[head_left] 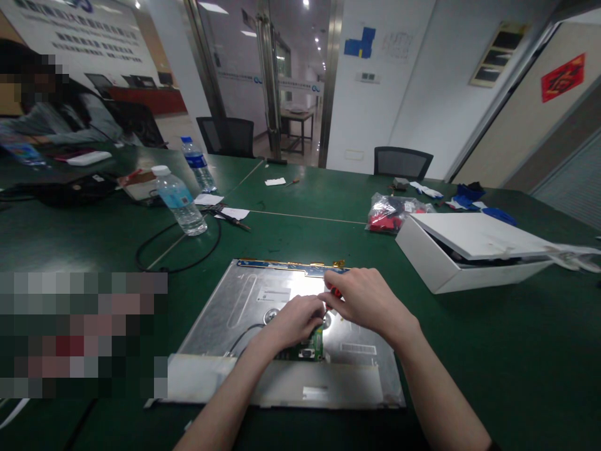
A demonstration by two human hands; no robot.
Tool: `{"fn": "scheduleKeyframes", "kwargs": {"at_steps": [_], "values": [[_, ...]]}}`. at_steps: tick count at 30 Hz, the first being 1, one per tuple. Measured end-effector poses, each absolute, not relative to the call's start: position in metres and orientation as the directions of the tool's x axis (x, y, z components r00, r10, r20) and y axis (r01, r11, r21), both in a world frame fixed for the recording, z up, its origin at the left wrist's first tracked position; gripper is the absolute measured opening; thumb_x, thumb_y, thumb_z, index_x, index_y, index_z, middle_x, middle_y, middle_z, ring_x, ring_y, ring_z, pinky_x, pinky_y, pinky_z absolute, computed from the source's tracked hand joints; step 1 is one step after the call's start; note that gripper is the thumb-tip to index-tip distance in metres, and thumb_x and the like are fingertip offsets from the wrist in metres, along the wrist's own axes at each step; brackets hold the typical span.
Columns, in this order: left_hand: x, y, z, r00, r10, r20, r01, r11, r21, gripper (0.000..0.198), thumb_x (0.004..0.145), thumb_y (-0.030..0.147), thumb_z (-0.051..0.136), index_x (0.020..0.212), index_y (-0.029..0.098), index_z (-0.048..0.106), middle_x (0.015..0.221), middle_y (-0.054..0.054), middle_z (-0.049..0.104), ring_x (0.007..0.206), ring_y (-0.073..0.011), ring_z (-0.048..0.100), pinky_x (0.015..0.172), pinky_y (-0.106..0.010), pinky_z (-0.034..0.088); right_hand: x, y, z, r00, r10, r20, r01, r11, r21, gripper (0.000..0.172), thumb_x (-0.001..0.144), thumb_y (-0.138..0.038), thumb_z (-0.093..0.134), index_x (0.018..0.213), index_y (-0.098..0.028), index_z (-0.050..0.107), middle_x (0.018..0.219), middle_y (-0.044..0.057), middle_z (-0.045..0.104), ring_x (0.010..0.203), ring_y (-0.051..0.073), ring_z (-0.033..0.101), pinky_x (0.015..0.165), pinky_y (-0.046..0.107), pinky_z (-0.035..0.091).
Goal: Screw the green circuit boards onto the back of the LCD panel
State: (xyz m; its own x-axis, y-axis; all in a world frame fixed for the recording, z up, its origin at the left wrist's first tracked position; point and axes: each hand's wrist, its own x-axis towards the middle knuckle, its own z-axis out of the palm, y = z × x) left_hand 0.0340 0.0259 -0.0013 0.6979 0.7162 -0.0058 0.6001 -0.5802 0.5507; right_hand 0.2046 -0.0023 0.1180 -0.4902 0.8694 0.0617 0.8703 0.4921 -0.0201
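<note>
A flat metal display panel (pixel 211 326) lies on the green table, with a blue circuit strip (pixel 277 267) along its far edge and a green circuit board (pixel 318 341) near its middle. My right hand (pixel 366 294) is closed around a red-handled tool (pixel 334 291), held over the panel just above the board. Beside it, my left hand (pixel 300 319) has its fingers bent together at the tool's lower part, over the board. Whether the left fingertips pinch the tool or a small part is hidden. A pale strip (pixel 277 381) runs along the panel's near edge.
Two water bottles (pixel 181 203) (pixel 198 166) and a black cable (pixel 218 241) are at the left. A white box (pixel 436 263) stands at the right, near a plastic bag with red items (pixel 387 216). A person (pixel 70 116) sits at the far left.
</note>
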Motion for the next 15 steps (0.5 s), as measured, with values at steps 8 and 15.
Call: {"fn": "scheduleKeyframes", "kwargs": {"at_steps": [8, 15], "values": [[0.0332, 0.0255, -0.0045, 0.709, 0.703, 0.044, 0.564, -0.604, 0.563, 0.008, 0.083, 0.014, 0.053, 0.085, 0.019, 0.059, 0.089, -0.004, 0.066, 0.086, -0.0209, 0.061, 0.074, -0.028, 0.043, 0.2051, -0.0041, 0.1201, -0.531, 0.843, 0.087, 0.838, 0.538, -0.096, 0.017, 0.086, -0.035, 0.053, 0.092, -0.02, 0.054, 0.081, 0.003, 0.068, 0.07, 0.017, 0.06, 0.053, 0.027, 0.022], [0.0336, 0.0267, -0.0064, 0.712, 0.701, 0.036, 0.557, -0.595, 0.58, 0.007, 0.082, 0.013, 0.055, 0.085, 0.018, 0.059, 0.092, -0.004, 0.067, 0.089, -0.0215, 0.061, 0.077, -0.028, 0.043, 0.2048, -0.0034, 0.1175, -0.526, 0.847, 0.079, 0.843, 0.532, -0.084, 0.008, 0.084, -0.024, 0.051, 0.091, -0.02, 0.052, 0.081, 0.002, 0.067, 0.069, 0.015, 0.058, 0.053, 0.027, 0.022]]}}
